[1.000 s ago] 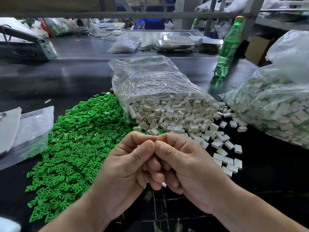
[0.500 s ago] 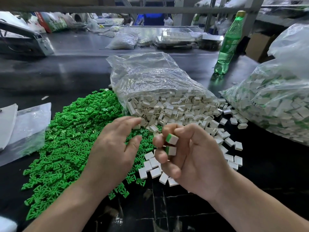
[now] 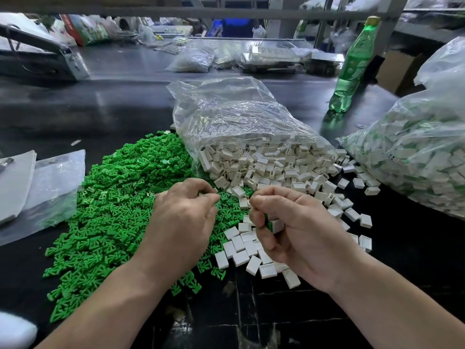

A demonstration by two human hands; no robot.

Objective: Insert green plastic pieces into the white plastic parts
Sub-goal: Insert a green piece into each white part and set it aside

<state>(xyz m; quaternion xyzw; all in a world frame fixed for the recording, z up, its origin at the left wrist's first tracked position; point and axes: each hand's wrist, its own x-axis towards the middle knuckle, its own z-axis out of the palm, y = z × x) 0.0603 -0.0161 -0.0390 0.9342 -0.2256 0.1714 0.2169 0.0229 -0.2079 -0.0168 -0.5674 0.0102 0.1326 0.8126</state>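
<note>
Gripping a white part with right hand — curling left hand over green pieces, hold unclear.

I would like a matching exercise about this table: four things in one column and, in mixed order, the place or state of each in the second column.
1. green pieces
2. open bag
3. green bottle
4. right hand

A. stands upright, far back on the right
B. grips filled white parts
C. lies on its side, white parts spilling out
D. loose heap left of the bag

Pairs: 1-D, 2-C, 3-A, 4-B
</note>
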